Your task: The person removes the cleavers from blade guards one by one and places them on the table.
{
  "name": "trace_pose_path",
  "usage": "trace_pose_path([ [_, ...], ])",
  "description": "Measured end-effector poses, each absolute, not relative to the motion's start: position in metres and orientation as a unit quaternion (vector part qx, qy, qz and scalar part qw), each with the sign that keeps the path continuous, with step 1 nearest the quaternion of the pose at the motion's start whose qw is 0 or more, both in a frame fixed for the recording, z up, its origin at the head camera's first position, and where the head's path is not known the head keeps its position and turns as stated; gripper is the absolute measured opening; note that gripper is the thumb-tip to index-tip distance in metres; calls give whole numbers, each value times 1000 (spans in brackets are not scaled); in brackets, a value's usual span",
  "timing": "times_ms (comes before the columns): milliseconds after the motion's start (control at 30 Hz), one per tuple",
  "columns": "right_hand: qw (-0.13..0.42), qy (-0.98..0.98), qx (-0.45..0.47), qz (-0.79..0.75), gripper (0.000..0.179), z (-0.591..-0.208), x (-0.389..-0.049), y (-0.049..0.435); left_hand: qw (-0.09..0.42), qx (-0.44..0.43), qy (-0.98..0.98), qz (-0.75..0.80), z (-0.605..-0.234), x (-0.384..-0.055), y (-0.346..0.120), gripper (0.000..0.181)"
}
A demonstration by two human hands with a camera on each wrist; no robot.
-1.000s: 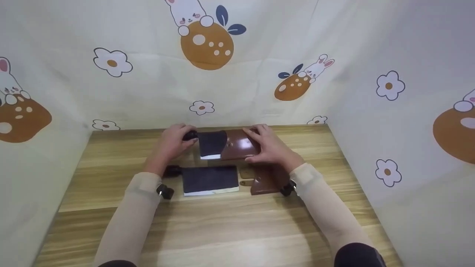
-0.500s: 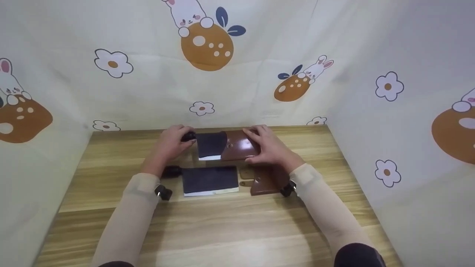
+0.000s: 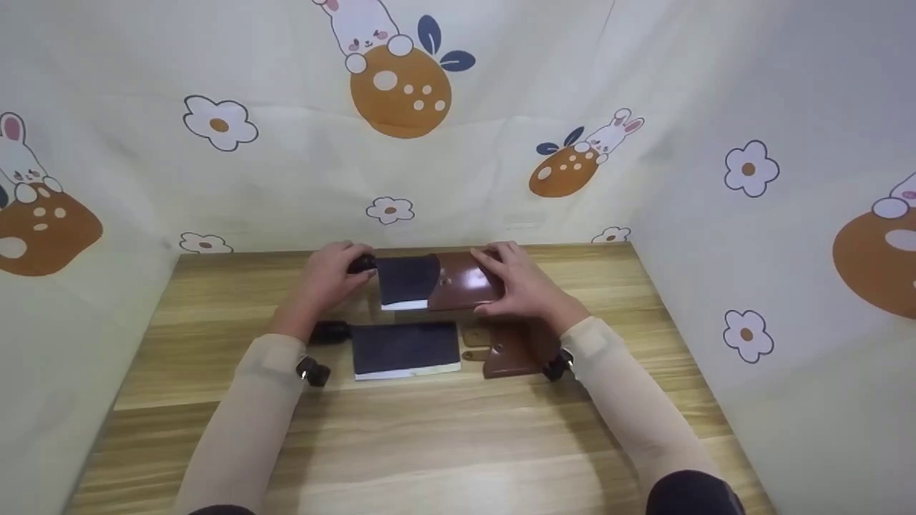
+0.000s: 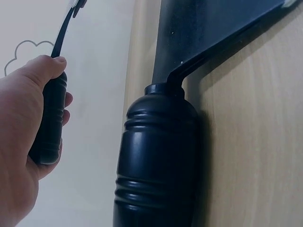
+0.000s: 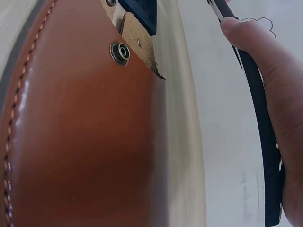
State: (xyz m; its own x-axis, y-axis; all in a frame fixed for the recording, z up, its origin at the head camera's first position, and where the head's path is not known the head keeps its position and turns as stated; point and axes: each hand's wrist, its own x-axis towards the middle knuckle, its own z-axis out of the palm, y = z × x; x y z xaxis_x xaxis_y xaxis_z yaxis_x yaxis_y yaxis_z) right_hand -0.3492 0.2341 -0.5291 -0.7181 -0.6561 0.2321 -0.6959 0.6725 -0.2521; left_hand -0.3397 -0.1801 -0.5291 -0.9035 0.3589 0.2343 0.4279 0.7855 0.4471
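Note:
In the head view, my left hand [image 3: 325, 280] grips the black handle of a cleaver [image 3: 406, 280] near the back of the table. The handle [image 4: 54, 120] lies in the curled fingers in the left wrist view. The cleaver's far end is inside a brown leather sheath [image 3: 464, 282], so only part of the dark blade and its bright edge show. From the right, my right hand [image 3: 521, 282] holds the sheath between thumb and fingers. Below them lies a second cleaver [image 3: 405, 348], its black handle [image 4: 156, 161] pointing left. To its right is another brown sheath [image 3: 517, 350], partly hidden by my right wrist.
The wood-grain table [image 3: 408, 443] is walled at the back and sides by a pale cloth [image 3: 286, 172] printed with rabbits and flowers. The second sheath has loose tan straps [image 3: 476, 345] and metal snaps on its left side.
My left hand has shifted slightly left with the cleaver, and a little more blade shows outside the sheath. The right hand, the second cleaver and its sheath look much the same.

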Motion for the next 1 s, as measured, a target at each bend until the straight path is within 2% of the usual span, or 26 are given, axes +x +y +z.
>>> trace_pose_path([
  [1000, 63, -911, 369, 176, 112, -526, -349, 240, 46, -195, -947, -252, -525, -340, -192, 40],
])
